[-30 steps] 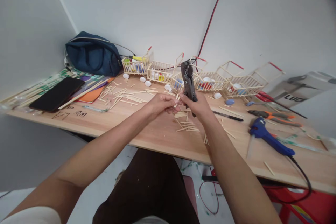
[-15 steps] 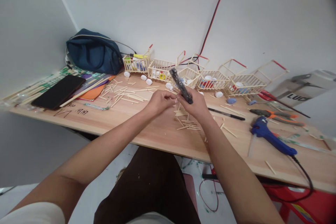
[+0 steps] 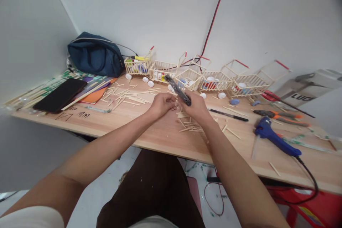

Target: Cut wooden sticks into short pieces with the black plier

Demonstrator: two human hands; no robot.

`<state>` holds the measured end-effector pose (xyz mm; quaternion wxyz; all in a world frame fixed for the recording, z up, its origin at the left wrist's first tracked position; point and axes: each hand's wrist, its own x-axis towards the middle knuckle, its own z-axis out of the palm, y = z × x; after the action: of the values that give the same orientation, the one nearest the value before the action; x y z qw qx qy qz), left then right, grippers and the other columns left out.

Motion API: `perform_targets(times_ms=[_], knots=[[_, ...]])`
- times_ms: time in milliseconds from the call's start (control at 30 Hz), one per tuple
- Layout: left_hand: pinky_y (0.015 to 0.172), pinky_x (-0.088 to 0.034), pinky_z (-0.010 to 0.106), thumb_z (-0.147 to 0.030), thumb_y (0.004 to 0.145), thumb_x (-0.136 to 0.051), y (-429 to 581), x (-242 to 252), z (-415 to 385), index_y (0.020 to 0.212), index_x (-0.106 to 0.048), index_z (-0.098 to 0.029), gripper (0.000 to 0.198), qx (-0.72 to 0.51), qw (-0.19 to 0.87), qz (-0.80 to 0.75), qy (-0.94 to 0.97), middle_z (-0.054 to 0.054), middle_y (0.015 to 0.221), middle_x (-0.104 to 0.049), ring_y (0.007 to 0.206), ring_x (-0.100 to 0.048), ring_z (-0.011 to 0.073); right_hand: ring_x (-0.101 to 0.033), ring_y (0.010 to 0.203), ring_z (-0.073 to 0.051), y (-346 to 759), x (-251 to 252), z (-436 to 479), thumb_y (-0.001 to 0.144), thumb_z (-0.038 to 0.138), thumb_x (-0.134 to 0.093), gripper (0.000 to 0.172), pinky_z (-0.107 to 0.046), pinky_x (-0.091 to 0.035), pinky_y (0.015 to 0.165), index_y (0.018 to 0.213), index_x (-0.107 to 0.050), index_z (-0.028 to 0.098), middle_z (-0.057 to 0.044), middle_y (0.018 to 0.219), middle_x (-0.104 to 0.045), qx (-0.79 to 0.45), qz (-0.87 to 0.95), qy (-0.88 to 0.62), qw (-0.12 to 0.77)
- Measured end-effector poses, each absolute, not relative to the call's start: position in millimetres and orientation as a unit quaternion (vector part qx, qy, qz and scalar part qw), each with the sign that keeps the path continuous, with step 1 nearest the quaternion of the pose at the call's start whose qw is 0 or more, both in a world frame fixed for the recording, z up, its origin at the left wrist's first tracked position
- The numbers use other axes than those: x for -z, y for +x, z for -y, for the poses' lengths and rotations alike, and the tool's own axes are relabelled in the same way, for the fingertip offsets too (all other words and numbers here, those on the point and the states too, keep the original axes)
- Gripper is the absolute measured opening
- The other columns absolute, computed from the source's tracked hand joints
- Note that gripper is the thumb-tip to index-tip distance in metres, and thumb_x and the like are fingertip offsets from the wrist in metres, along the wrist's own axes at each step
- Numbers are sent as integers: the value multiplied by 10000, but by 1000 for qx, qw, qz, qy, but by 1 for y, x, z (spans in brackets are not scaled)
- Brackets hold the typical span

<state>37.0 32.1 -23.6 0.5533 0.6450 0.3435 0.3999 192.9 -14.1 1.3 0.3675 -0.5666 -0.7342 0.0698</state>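
Note:
My left hand (image 3: 163,105) is closed in a pinch above the middle of the table. A small pale piece like a stick end shows at its fingertips, mostly hidden. Close beside it, my right hand (image 3: 196,107) is wrapped around a dark, slim hand tool (image 3: 176,88), whose far end points up and to the left. The tool's exact kind is not clear. Under and near my right hand lie short cut wooden sticks (image 3: 191,126). Another pile of cut sticks (image 3: 124,96) is spread left of my hands.
Small stick-built carts (image 3: 216,81) with red handles line the wall. A blue bag (image 3: 96,55) and black phone (image 3: 60,94) lie left. To the right are a black pen (image 3: 229,114), orange-handled pliers (image 3: 280,114), a blue glue gun (image 3: 278,140) and its cord.
Both hands stay close together over the table. The dark tool in my right hand has shifted slightly left and tilted further over to the left.

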Motion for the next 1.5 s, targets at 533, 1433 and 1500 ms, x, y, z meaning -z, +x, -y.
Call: perform_targets(times_ms=[533, 1433, 1500], knots=[[570, -499, 205, -105, 662, -720, 38, 23, -31, 672, -644, -100, 77, -403, 561, -350, 633, 3, 569, -644, 530, -619, 100, -571, 708, -211, 199, 1, 9, 764, 348, -549, 168, -311, -401, 666, 788, -633, 204, -43, 728, -649, -92, 692, -601, 390], [474, -355, 185, -289, 713, -752, 28, 14, -32, 804, -726, -81, 229, -337, 684, -291, 578, 102, 738, -722, 519, -558, 75, -536, 614, -171, 204, 0, 7, 714, 373, -578, 178, -298, -404, 614, 729, -600, 198, -7, 645, -596, -187, 671, -597, 397], [467, -344, 186, -330, 700, -767, 27, 15, -32, 818, -732, -89, 271, -322, 691, -280, 583, 112, 794, -733, 516, -545, 68, -524, 592, -166, 205, 0, 6, 714, 387, -578, 193, -299, -405, 599, 739, -600, 197, -6, 640, -586, -202, 667, -594, 402]])
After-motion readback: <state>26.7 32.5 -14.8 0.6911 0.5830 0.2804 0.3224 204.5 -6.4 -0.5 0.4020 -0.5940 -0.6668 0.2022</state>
